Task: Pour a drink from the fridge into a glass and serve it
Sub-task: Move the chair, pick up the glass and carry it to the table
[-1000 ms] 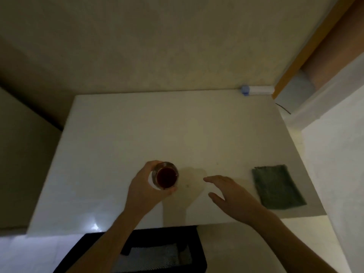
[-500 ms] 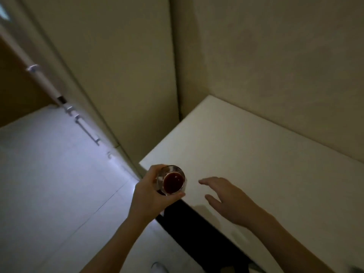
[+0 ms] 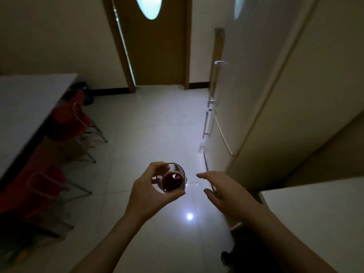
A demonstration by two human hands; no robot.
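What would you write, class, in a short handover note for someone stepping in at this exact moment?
Left hand: grip shut on the glass, upright, dark red drink inside, held over the floor.
Right hand: open, empty, beside the glass.
Fridge on the right, doors shut.
Done: drink poured.
Left: carry the glass without spilling, perhaps to the table at left, and serve it.

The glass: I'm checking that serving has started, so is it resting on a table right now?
No, the left hand holds the glass in the air over the tiled floor, away from both tables.
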